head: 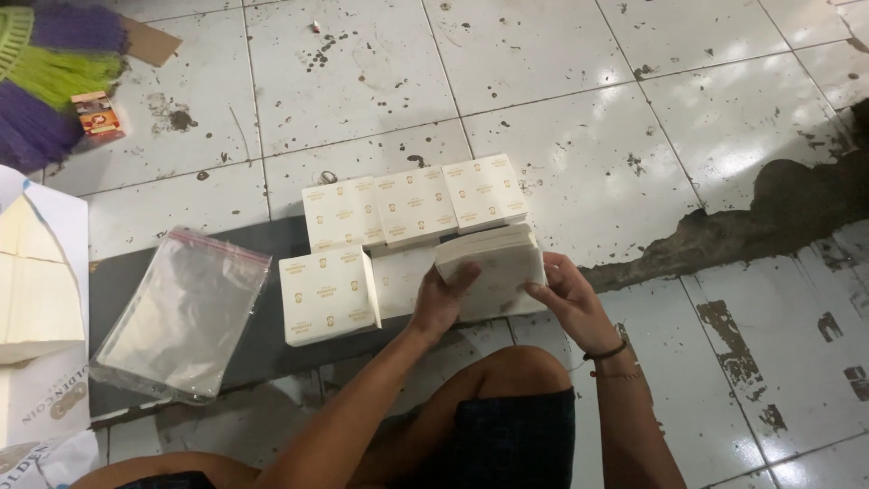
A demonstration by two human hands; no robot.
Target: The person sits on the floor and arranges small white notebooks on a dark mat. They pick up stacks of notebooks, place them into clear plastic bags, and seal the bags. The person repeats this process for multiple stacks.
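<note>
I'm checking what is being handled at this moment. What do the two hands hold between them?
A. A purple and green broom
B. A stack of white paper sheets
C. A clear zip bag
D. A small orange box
B: the left hand and the right hand grip the two sides of a stack of white paper sheets, while the clear zip bag lies untouched on the floor to the left.

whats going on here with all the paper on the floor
A person sits on a tiled floor, gripping a stack of white paper sheets with the left hand and right hand. Five similar stacks lie on a dark mat in front, beside a pile of clear zip bags.
</note>
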